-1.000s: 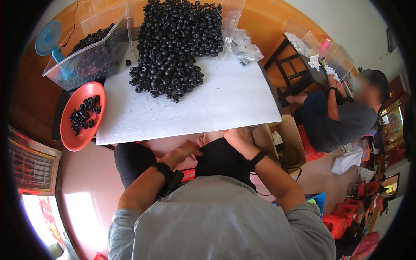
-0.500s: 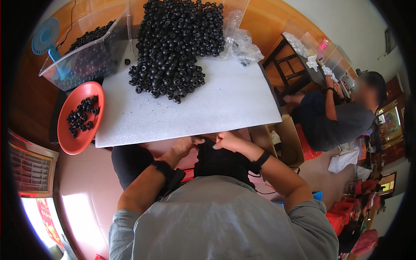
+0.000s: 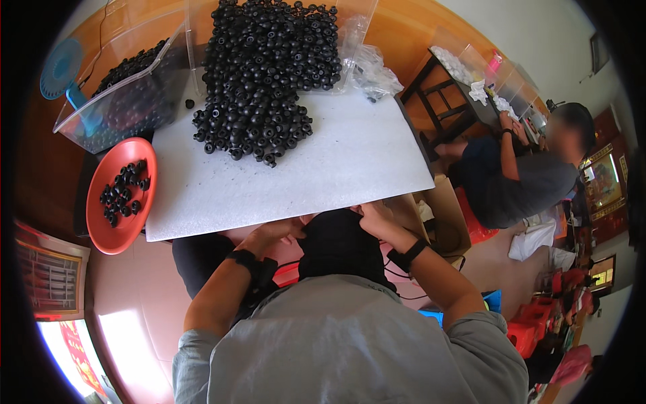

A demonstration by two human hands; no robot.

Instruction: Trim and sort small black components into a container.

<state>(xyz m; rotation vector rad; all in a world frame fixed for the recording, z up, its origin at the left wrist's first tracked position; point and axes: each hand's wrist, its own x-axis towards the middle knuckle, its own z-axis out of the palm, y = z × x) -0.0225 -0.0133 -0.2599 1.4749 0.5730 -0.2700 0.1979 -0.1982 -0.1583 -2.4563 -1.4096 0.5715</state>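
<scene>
Black cloth (image 3: pixel 340 246) lies over my lap, just under the near edge of the white-topped table (image 3: pixel 323 161). My left hand (image 3: pixel 277 231) is at the cloth's left side, its fingers curled in against it and partly shaded by the table edge. At the other side, my right hand (image 3: pixel 377 219) is closed on the cloth's edge, with its fingertips partly hidden. A large heap of round black plastic parts with holes (image 3: pixel 259 87) spills onto the tabletop from a tipped clear bin. An orange-red oval dish (image 3: pixel 101 232) at the left edge holds several of the same parts.
Left of the heap stands a clear plastic bin (image 3: pixel 101 131) of black parts, with a blue fan (image 3: pixel 62 67) beside it. Crumpled clear bags (image 3: pixel 377 73) lie at the back right. A cardboard box (image 3: pixel 447 215) stands by my right. Another person (image 3: pixel 521 175) sits at a farther table.
My hands have moved apart, from the middle of the black cloth out to its two sides. The view has shifted slightly; the heap and the dish look unchanged.
</scene>
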